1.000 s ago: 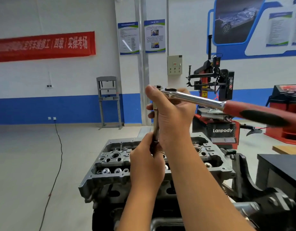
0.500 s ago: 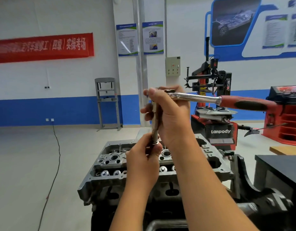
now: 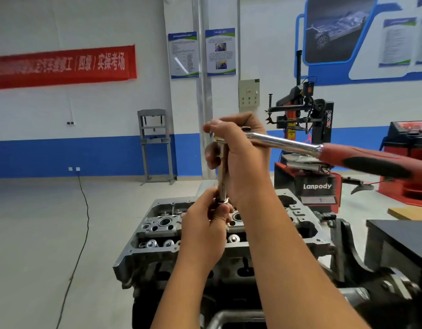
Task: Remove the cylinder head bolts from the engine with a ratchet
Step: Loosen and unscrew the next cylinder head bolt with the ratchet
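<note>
A grey cylinder head (image 3: 157, 222) tops the engine at the bottom centre. My right hand (image 3: 243, 157) grips the head end of a chrome ratchet (image 3: 283, 142) above it. The ratchet's red and black handle (image 3: 371, 162) points right. A chrome extension bar (image 3: 221, 176) hangs straight down from the ratchet head. My left hand (image 3: 205, 224) grips the bar's lower end, where a metal ring shows at its fingertips. What it holds below the ring is hidden.
A dark engine stand (image 3: 347, 252) and a black bench (image 3: 400, 236) stand at the right. Behind them are a red tyre changer (image 3: 316, 186) and a red machine (image 3: 412, 162). A black cable (image 3: 81, 222) runs across the floor at the left.
Both hands have kept their grip on the ratchet and extension. The ratchet handle has swung slightly, and the left hand's fingers have shifted around the bar's lower end.
</note>
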`<state>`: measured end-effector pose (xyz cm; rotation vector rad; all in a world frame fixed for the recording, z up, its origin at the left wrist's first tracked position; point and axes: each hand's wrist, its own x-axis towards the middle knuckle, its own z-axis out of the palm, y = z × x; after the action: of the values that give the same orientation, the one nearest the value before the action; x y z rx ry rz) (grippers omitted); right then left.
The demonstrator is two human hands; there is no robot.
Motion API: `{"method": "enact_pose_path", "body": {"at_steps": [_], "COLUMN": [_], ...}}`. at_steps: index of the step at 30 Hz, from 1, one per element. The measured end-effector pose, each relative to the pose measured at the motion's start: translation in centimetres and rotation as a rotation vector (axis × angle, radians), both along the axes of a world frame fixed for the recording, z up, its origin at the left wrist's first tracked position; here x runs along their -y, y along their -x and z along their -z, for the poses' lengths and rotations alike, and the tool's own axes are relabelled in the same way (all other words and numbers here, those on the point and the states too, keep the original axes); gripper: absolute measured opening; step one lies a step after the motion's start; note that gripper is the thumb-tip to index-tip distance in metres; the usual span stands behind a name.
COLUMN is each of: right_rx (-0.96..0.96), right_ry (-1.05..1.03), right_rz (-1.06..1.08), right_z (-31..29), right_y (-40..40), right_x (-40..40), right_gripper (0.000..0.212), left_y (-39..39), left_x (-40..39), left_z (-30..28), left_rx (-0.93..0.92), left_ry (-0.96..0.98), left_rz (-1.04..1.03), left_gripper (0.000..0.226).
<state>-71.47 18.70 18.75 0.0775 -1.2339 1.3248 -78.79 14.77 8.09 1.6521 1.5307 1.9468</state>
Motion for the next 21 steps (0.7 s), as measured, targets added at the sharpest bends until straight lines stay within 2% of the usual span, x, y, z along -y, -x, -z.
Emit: {"method": "enact_pose_path", "body": {"at_steps": [2,4,6,8,10,12,15,18,20,21], "right_rx": [-0.038,-0.012,0.056,0.101,0.062,0.037,0.012,-0.011,0.069,0.115], "right_ry": [-0.063,-0.171,-0.211,-0.144,-0.036,0.059,0.060,-0.117,-0.289,-0.356], "right_rz": [0.237,0.549,0.671,0.515,0.192,-0.064,-0.092,0.265,0.591,0.668], "right_z": [0.2,0.4,0.4,0.2,-0.2,-0.5,-0.4,0.3,0.5,0.4], "right_y": [0.6,1.5,2.1,1.9,0.9,-0.3,-0.4,0.9,1.7,1.8], "right_x": [0.1,0.1,0.4,0.6,0.2,-0.4,-0.7,-0.2,-0.3,-0.3], "right_gripper": [0.018,0.023,0.025,0.021,0.015,0.014,0.017,0.015,0.019,0.020], "left_y": [-0.3,-0.2,0.3,0.8,1.1,0.6,-0.2,-0.2,0.0,0.2], "left_x": [-0.2,-0.1,0.2,0.7,0.9,0.7,0.0,-0.2,-0.1,0.2], "left_z": [-0.1,-0.3,-0.3,-0.1,0.2,0.2,0.3,0.4,0.3,0.2], "left_rx": [-0.025,0.046,0.099,0.031,0.013,-0.002,-0.015,0.002,0.024,0.034], "left_ry": [-0.027,-0.041,0.007,0.042,0.073,0.079,0.014,-0.025,-0.024,-0.012], "left_rz": [-0.058,-0.038,0.043,0.103,0.147,0.092,-0.052,-0.074,-0.055,-0.029], "left_gripper": [0.042,0.039,0.031,0.034,0.034,0.036,0.041,0.044,0.035,0.027]}}
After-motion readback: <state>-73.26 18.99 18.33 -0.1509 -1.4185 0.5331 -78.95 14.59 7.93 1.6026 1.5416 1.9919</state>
